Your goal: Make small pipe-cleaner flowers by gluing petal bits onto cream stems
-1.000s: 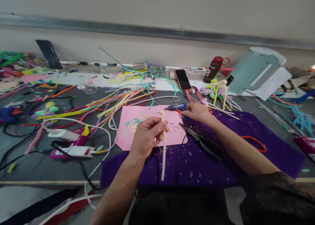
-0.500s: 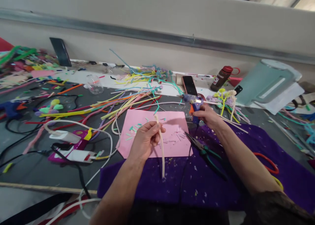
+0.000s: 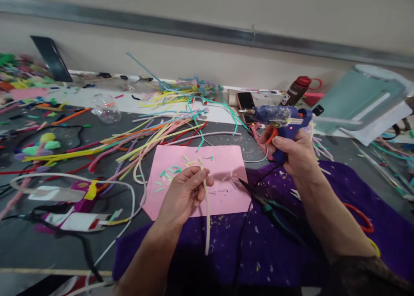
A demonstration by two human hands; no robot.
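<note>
Between the thumb and fingers of my left hand (image 3: 187,192) is a cream pipe cleaner (image 3: 207,222), its long end hanging down. Below it lies a pink sheet (image 3: 226,158) scattered with short cut pieces in green, yellow and lilac. My right hand (image 3: 297,151) is wrapped round a blue hot glue gun (image 3: 274,114) with an orange trigger. Its metal nozzle points left, and a clear glue stick sticks out at the back. Pliers (image 3: 267,206) with dark green handles rest on the purple cloth (image 3: 226,253), jaws reaching onto the pink sheet.
Long coloured pipe cleaners (image 3: 152,136) lie in a bundle at the centre left. A power strip (image 3: 74,205) with chargers and loose cables sits at the left. Along the back are a phone (image 3: 246,104), a brown bottle (image 3: 296,91) and a pale green jug (image 3: 359,102).
My right hand has raised the glue gun and brought it closer, its nozzle now turned to the left. My left hand has shifted slightly left and down in view with the pipe cleaner.
</note>
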